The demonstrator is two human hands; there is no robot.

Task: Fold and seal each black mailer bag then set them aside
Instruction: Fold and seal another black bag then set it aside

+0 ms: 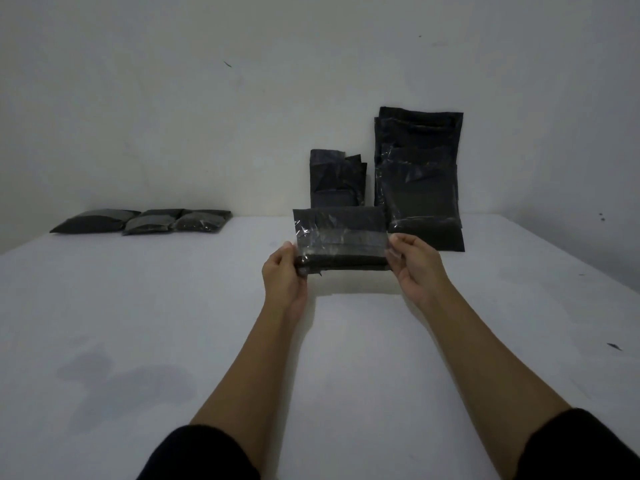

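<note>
Two bare forearms in short black sleeves reach out over a white worktop (pixel 346 358). Between the hands, lifted above the worktop near its far edge, is a folded black mailer bag (pixel 341 237) with a shiny clear strip running across its width. The left hand (pixel 285 275) pinches the bag's left end, thumb on the near face and fingers curled behind. The right hand (pixel 415 268) pinches the right end the same way. Whatever the bag holds is hidden; no label or writing can be read on it.

Against the wall at the far edge, right of centre, lean a tall stack of flat bags (pixel 420 178) and a shorter stack (pixel 336 178). At the far left corner lie three filled bags (pixel 145 220), side by side and touching.
</note>
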